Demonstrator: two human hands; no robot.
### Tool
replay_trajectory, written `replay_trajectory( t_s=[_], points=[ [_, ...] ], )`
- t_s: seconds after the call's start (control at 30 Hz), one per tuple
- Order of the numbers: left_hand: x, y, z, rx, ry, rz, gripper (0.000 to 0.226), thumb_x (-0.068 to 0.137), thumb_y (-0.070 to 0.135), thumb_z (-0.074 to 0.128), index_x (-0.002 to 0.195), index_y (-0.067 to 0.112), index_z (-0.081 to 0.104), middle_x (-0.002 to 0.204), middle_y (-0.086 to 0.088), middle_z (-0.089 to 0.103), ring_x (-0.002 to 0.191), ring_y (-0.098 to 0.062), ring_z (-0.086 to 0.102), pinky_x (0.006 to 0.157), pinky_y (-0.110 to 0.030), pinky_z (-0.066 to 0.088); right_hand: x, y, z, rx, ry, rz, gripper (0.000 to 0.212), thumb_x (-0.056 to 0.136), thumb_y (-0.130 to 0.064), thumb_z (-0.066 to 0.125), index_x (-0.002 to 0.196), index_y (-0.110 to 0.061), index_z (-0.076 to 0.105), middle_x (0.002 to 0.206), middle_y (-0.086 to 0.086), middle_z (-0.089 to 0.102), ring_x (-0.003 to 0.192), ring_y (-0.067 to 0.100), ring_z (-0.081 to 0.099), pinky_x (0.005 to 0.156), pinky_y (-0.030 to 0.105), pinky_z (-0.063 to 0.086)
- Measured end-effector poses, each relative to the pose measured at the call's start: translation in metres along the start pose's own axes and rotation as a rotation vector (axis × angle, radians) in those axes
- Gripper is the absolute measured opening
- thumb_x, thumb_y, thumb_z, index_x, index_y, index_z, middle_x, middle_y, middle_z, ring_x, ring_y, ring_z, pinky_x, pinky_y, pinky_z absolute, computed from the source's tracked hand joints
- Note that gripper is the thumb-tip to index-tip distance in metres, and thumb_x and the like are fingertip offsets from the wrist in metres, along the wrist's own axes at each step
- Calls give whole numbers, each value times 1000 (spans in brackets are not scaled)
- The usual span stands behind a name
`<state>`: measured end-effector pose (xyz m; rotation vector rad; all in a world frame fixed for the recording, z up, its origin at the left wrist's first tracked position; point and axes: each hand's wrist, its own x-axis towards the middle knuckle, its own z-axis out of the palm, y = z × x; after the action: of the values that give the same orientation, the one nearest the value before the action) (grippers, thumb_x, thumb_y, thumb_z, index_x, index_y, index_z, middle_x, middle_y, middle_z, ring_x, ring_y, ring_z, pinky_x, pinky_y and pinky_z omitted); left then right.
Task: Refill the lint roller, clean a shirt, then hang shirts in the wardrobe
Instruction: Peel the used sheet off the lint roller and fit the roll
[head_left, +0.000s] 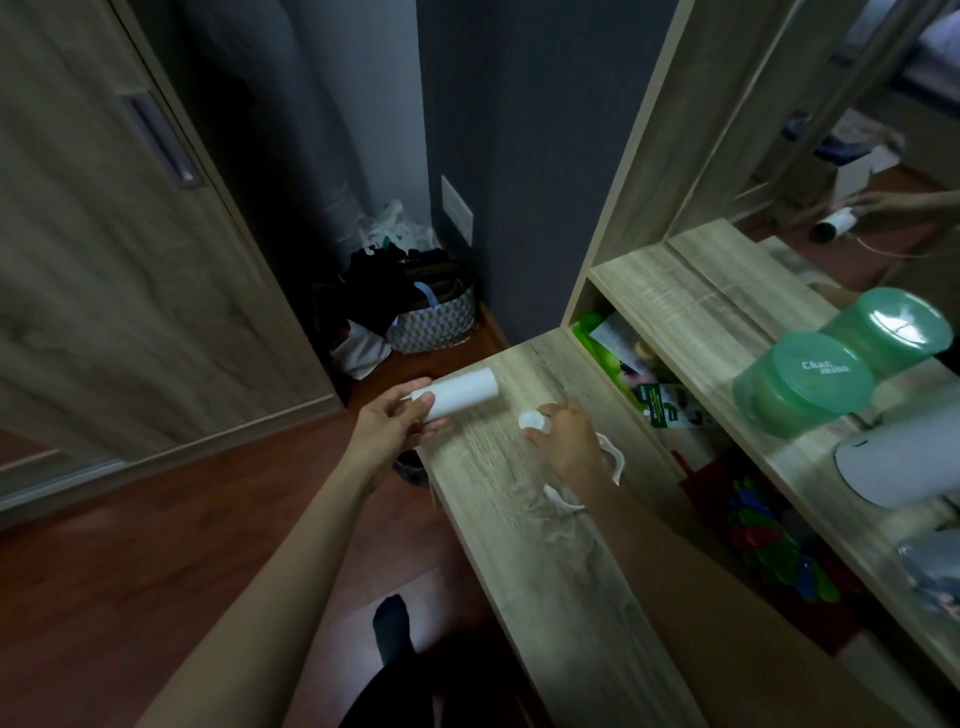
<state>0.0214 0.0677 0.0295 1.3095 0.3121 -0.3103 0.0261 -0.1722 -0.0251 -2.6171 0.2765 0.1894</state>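
Observation:
My left hand (392, 423) grips one end of a white refill roll (465, 397), holding it level over the left end of the wooden desk (519, 519). My right hand (566, 441) lies on the desk, its fingers curled round the white lint roller (535, 420). The roller's round end pokes out left of the fingers. Its white handle (613, 457) shows behind the wrist. Most of the roller is hidden under the hand. The roll and the roller's end are a short gap apart.
A wooden wardrobe door (130, 260) stands at the left. A patterned bag with dark clothes (415, 312) sits on the floor in the corner. To the right are a mirror (857, 156), a shelf with a green tub (805, 384), and cubbies with packets.

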Motion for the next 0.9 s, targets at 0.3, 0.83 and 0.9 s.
replay_trajectory(
  t_s=[0.3,0.83,0.9],
  points=[
    [1,0,-7,30,18,-15,27,93,15,63,120,15,63,110,-12,67,81,-24,73,79,-29,60,5,-7,0,104,5,32,32,80,-27,70,104,-12,58,107,8,61,99,25,59,86,39,51],
    [-3,-8,17,51,-52,-48,22,92,14,65,113,19,67,111,-10,67,87,-30,73,85,-35,59,-15,-27,-26,1051,57,97,16,87,-9,65,103,-9,70,88,3,72,85,17,71,77,24,57],
    [-3,-9,24,44,-66,-61,20,92,14,65,111,19,67,108,-9,68,83,-28,74,83,-34,59,-16,-25,-27,1035,45,88,22,90,-8,61,112,-5,67,98,10,70,92,20,68,78,23,57]
  ],
)
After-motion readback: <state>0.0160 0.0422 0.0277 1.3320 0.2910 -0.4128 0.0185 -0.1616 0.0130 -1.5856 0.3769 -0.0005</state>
